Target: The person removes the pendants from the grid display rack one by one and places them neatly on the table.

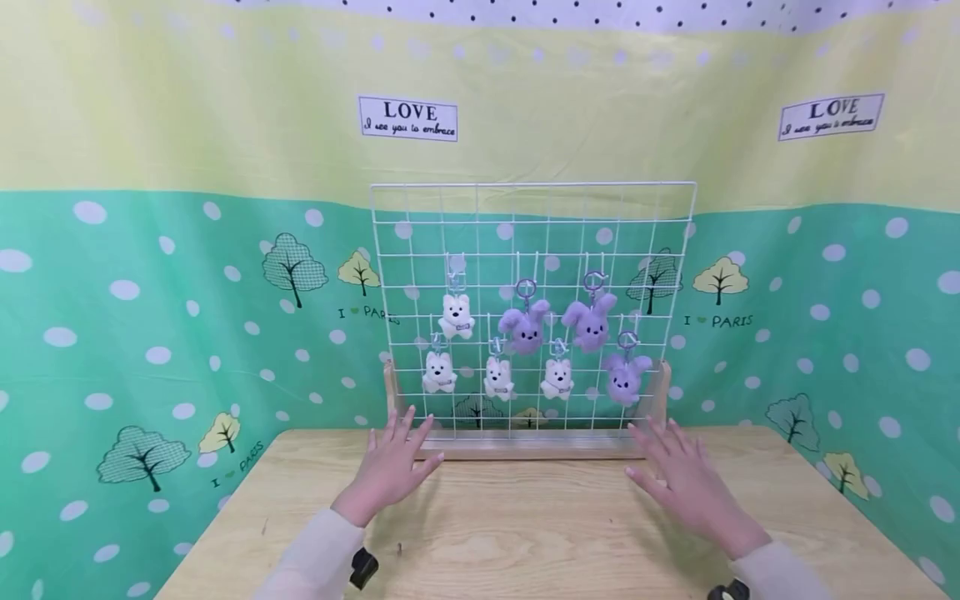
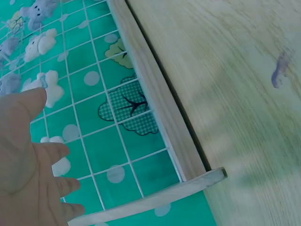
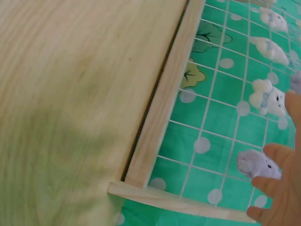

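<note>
A white wire grid rack [image 1: 534, 184] in a wooden base [image 1: 525, 450] stands at the back of the table. White plush dog keychains [image 1: 456, 317] and purple plush rabbit keychains [image 1: 592, 323] hang from hooks on it, in two rows. My left hand [image 1: 390, 471] is near the base's left end, fingers spread, holding nothing. Close to the base's right end, my right hand [image 1: 686, 483] also has its fingers spread and holds nothing. Both wrist views show each hand [image 2: 21, 160] apart from the grid, with plush keychains [image 3: 269, 97] beyond the fingers.
The wooden table [image 1: 517, 533] reaches toward me from the rack. Behind it hangs a green and yellow curtain [image 1: 187, 333] with dots, trees and lettering, which also runs along both sides. A purple mark [image 2: 280, 70] shows on the tabletop in the left wrist view.
</note>
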A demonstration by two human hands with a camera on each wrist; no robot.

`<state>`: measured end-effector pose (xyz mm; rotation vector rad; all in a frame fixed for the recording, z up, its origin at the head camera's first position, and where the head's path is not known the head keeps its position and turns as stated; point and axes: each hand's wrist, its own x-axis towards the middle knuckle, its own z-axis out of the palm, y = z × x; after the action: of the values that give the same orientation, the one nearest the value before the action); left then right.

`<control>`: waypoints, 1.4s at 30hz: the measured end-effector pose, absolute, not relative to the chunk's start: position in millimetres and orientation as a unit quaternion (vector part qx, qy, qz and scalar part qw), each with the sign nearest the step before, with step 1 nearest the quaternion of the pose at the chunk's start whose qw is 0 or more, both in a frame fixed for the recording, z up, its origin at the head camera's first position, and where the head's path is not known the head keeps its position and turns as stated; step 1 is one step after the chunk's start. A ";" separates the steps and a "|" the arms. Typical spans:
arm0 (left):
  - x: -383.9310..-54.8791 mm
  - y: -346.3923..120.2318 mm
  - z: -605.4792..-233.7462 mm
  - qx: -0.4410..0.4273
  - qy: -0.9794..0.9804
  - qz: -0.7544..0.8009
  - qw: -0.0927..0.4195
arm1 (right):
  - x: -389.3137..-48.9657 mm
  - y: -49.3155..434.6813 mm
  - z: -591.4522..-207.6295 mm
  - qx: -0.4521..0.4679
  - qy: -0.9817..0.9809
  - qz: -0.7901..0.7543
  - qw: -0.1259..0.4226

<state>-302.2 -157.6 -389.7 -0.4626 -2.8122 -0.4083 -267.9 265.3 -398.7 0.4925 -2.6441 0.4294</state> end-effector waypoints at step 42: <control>-363.0 -148.4 -298.1 -0.138 -0.813 -0.502 0.261 | -345.0 294.4 -289.7 0.068 -0.829 0.487 0.268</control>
<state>-363.0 -148.4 -298.1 -0.3741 -2.2020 -1.3584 -345.0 294.4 -289.7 0.1836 -2.2348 1.3123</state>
